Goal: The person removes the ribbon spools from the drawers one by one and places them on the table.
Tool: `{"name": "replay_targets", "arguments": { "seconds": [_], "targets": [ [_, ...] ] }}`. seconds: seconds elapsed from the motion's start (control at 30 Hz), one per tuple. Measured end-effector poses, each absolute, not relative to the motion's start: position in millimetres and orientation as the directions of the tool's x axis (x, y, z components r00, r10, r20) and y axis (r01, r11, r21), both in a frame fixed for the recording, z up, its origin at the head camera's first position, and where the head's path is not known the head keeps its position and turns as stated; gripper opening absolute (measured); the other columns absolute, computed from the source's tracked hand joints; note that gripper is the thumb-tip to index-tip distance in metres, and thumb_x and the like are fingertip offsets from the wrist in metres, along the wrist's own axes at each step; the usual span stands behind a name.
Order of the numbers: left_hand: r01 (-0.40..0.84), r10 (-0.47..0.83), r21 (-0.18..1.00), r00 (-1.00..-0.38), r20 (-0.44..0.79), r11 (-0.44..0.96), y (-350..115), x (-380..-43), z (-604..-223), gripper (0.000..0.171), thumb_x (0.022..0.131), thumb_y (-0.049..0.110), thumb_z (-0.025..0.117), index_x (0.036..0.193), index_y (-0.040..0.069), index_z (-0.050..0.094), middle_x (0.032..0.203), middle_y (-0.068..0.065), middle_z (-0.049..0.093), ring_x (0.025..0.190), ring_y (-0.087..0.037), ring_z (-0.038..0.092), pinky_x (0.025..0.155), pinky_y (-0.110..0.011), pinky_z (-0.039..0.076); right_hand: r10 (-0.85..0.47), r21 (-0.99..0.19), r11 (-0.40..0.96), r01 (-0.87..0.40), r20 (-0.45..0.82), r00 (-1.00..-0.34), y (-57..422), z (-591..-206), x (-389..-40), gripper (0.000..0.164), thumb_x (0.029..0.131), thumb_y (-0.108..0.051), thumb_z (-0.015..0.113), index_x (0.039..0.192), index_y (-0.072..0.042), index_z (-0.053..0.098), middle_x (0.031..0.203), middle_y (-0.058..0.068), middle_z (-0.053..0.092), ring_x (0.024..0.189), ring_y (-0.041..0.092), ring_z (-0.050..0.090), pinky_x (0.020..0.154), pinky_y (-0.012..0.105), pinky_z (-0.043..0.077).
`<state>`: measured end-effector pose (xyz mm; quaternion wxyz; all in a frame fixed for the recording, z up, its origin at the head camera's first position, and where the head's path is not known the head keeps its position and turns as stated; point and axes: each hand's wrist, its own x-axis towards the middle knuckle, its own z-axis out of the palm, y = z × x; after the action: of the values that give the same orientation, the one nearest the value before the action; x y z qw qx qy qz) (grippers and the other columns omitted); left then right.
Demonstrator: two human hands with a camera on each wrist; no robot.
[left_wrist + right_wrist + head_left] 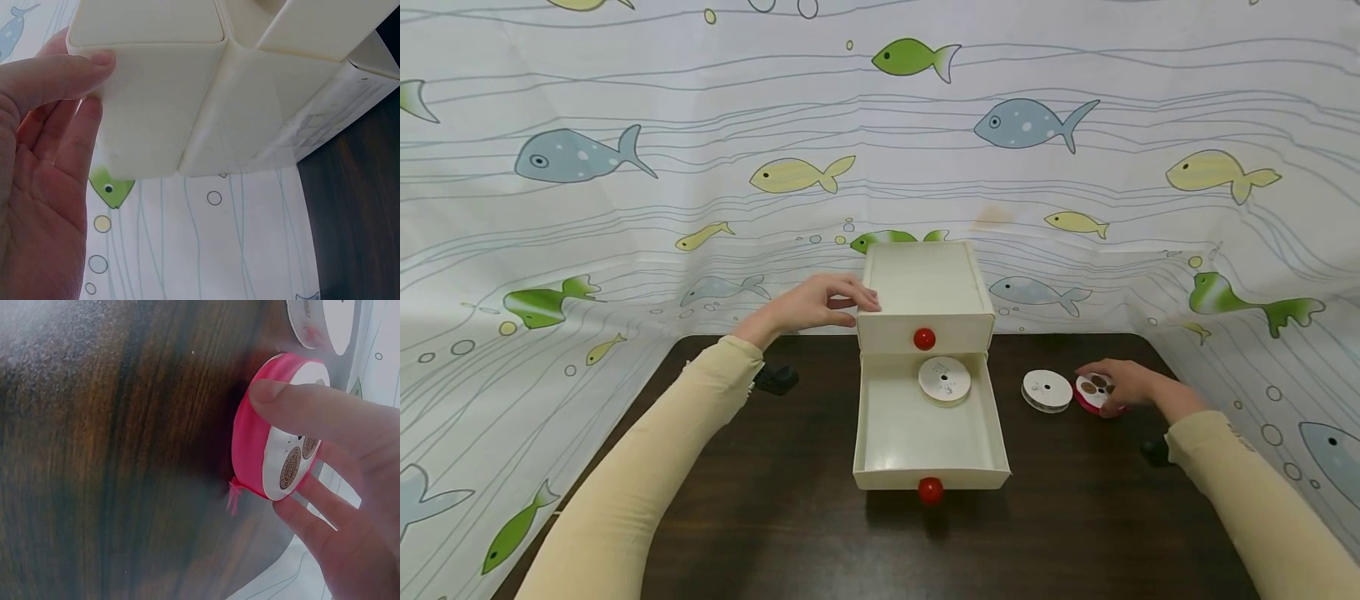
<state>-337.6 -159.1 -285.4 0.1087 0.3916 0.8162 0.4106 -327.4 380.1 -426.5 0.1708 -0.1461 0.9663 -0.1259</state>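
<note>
A cream two-drawer cabinet with red knobs stands at the middle back, its lower drawer pulled out. My left hand holds the cabinet's upper left front corner, thumb against the side and fingers toward the top. At the right, my right hand grips a pink ribbon spool with white faces and brown emblems. Its thumb presses the ribbon edge while the fingers reach round the far side. Loose pink ends hang from the spool. A white spool lies just left of it.
Another white spool lies flat inside the lower drawer, toward its back right. The dark wooden table carries everything. A white sheet printed with fish hangs behind and along both sides.
</note>
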Motion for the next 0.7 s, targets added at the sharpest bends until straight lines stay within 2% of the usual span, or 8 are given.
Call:
{"name": "replay_targets", "arguments": {
  "seconds": [0.17, 0.47, 0.7],
  "targets": [
    [0.549, 0.726, 0.752, -0.674, 0.141, 0.364, -159, -339, -285, 0.030, 0.088, -0.007, 0.068, 0.116, 0.002, 0.072, 0.128, -0.014, 0.059, 0.138, -0.026, 0.049, 0.113, -0.036, 0.046, -0.312, -0.295, 0.930, -0.219, -0.319, -0.895, 379, -425, -327, 0.082, 0.071, -0.018, 0.087, 0.142, -0.004, 0.049, 0.141, 0.038, 0.041, 0.119, 0.052, 0.046, 0.094, 0.069, 0.048],
    [0.550, 0.723, 0.751, -0.676, 0.142, 0.367, -159, -338, -284, 0.030, 0.087, -0.006, 0.068, 0.116, 0.003, 0.072, 0.128, -0.013, 0.059, 0.138, -0.026, 0.049, 0.112, -0.035, 0.047, -0.301, -0.281, 0.937, -0.207, -0.354, -0.886, 376, -417, -328, 0.087, 0.069, -0.020, 0.089, 0.143, -0.003, 0.046, 0.139, 0.037, 0.043, 0.113, 0.046, 0.049, 0.090, 0.060, 0.052],
    [0.550, 0.729, 0.754, -0.670, 0.142, 0.359, -159, -340, -286, 0.030, 0.088, -0.006, 0.068, 0.115, 0.003, 0.072, 0.127, -0.013, 0.060, 0.137, -0.025, 0.050, 0.114, -0.042, 0.045, -0.320, -0.269, 0.933, -0.240, -0.314, -0.894, 372, -406, -326, 0.089, 0.069, -0.024, 0.089, 0.144, -0.002, 0.046, 0.142, 0.038, 0.043, 0.124, 0.054, 0.045, 0.096, 0.067, 0.047]
  ]
}}
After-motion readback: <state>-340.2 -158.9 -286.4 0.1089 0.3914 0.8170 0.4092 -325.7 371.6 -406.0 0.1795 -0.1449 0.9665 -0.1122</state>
